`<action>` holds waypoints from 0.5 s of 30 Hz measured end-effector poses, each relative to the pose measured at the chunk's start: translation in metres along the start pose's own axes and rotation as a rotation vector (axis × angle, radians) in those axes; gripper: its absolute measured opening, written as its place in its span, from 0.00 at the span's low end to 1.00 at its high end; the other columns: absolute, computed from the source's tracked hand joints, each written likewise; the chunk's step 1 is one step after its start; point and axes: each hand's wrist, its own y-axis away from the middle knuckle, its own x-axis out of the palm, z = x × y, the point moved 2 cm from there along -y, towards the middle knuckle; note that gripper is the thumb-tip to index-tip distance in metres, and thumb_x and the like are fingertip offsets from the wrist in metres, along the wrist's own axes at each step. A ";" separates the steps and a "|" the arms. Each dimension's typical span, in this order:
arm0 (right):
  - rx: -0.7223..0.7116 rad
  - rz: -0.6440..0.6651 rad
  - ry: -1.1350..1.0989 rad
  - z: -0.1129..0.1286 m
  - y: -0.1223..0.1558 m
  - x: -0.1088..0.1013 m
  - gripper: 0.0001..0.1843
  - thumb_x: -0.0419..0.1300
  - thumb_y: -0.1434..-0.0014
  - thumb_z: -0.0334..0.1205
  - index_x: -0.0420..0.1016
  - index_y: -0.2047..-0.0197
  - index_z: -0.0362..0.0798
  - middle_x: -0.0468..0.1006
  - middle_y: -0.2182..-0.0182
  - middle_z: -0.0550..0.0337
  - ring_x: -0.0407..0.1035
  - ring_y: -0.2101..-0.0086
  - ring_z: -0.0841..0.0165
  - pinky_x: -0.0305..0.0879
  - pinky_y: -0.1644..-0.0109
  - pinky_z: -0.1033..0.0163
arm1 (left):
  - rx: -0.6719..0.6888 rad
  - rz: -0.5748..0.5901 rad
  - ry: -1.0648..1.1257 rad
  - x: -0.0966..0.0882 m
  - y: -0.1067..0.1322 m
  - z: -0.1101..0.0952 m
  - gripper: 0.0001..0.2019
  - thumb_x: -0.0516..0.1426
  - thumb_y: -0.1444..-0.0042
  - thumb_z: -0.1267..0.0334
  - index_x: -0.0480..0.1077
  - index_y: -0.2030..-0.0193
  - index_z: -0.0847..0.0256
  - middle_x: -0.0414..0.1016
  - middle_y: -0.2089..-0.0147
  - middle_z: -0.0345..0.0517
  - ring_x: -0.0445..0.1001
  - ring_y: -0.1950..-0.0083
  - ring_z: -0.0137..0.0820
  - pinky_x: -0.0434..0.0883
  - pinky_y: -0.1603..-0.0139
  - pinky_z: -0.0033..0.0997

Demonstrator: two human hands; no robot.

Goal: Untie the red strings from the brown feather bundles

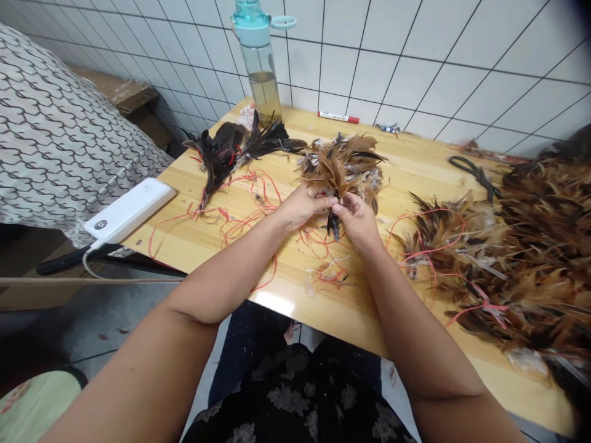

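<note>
Both hands meet over the middle of the wooden table [295, 289]. My left hand [307, 204] is closed, thumb and fingertips pinching a small bunch of brown feathers [336, 178]. From the other side my right hand [357, 218] pinches the same bunch, its thumb almost touching the left one. A dark tip of the bunch points down between the hands. Just behind lies a pile of brown feathers [364, 154]. Tangled red string [252, 221] spreads under and beside the left wrist. Black feathers [231, 144] lie farther left.
A big heap of brown feathers [545, 246] covers the table's right side. At the back stand a water bottle [265, 80] and a red-capped marker [339, 117] against the tiled wall [392, 49]. A white power bank [132, 209] with a cable sits at the left edge.
</note>
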 end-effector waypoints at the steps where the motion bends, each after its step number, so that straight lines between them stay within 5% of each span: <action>1: -0.006 0.005 -0.012 -0.001 0.000 0.000 0.19 0.69 0.57 0.50 0.70 0.65 0.50 0.73 0.68 0.61 0.67 0.63 0.68 0.65 0.56 0.62 | 0.001 0.003 -0.001 0.000 0.000 0.001 0.22 0.72 0.67 0.60 0.73 0.66 0.67 0.76 0.69 0.43 0.74 0.62 0.29 0.70 0.56 0.30; 6: 0.004 0.110 0.030 -0.002 -0.002 -0.003 0.17 0.66 0.53 0.52 0.67 0.75 0.49 0.70 0.76 0.64 0.65 0.70 0.70 0.63 0.62 0.63 | 0.006 0.007 -0.038 0.000 0.000 0.002 0.21 0.71 0.65 0.61 0.73 0.64 0.67 0.76 0.67 0.44 0.74 0.64 0.28 0.70 0.59 0.29; 15: 0.033 0.121 0.078 -0.001 0.001 -0.005 0.21 0.65 0.52 0.58 0.70 0.78 0.49 0.72 0.78 0.62 0.64 0.73 0.71 0.62 0.65 0.64 | -0.042 0.043 -0.033 0.001 -0.001 0.002 0.22 0.72 0.67 0.57 0.71 0.69 0.67 0.75 0.72 0.41 0.73 0.70 0.26 0.70 0.63 0.28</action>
